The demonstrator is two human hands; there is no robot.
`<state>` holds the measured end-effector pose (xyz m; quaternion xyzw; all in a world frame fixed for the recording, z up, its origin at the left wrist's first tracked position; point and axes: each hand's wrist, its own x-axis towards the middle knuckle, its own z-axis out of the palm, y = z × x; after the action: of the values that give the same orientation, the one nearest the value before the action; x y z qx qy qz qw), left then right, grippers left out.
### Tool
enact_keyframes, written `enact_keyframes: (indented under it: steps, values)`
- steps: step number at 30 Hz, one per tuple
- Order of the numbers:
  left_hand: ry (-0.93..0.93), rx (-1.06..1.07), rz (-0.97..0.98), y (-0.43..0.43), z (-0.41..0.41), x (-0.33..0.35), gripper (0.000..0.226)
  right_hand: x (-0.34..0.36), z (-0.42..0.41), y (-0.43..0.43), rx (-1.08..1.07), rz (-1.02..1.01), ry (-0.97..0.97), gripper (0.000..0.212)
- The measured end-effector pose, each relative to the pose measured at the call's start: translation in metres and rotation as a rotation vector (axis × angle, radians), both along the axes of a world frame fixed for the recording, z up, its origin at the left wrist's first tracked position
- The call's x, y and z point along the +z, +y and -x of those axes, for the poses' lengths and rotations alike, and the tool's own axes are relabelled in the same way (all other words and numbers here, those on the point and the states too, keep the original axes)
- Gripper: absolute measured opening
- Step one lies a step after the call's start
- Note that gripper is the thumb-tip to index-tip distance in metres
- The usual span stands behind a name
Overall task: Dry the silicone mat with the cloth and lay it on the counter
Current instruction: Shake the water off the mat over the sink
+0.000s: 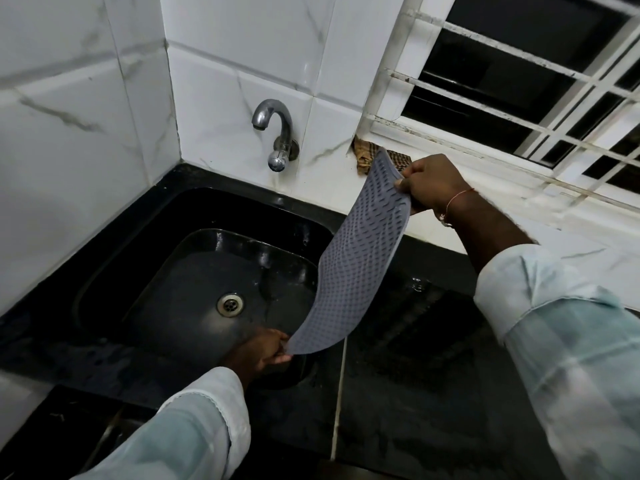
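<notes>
While the grey ribbed silicone mat hangs stretched over the right edge of the black sink, I see my right hand in a closed grip on its top edge and my left hand pinching the bottom corner. It bows and sags, so I judge it light, floppy, likely wet and slick; edge holds with two hands suit it. The brown checked cloth sits behind on the ledge, untouched. The black tabletop lies just right of the mat.
</notes>
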<state>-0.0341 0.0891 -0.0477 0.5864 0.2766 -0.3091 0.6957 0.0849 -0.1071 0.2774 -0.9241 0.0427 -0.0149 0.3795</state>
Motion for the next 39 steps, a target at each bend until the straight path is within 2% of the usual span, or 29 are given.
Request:
enact_keyframes:
  steps: [4, 9, 12, 18, 24, 33, 39]
  values:
    - [-0.032, -0.027, -0.055, -0.002, -0.001, 0.001, 0.023, 0.011, -0.001, 0.0, 0.005, 0.064, -0.005, 0.008]
    - [-0.045, -0.064, -0.124, 0.001, -0.005, 0.009, 0.037, 0.017, -0.004, 0.004, -0.01, 0.089, -0.031, 0.015]
    - [-0.098, -0.064, -0.172, 0.006, -0.007, 0.015, 0.036, 0.015, -0.007, 0.005, -0.024, 0.102, -0.053, 0.007]
    - [-0.202, -0.112, -0.275, 0.012, -0.01, 0.019, 0.035, 0.009, -0.008, 0.009, -0.062, 0.124, -0.093, 0.018]
    - [-0.301, -0.217, -0.373, 0.019, -0.016, 0.03, 0.028, 0.01, -0.011, 0.014, -0.055, 0.195, -0.186, 0.013]
    - [-0.344, -0.247, -0.433, 0.029, -0.018, 0.03, 0.027, 0.009, -0.003, 0.017, -0.038, 0.31, -0.308, 0.017]
    - [-0.362, -0.223, -0.437, 0.034, -0.023, 0.029, 0.028, 0.008, 0.0, 0.023, -0.026, 0.341, -0.303, 0.019]
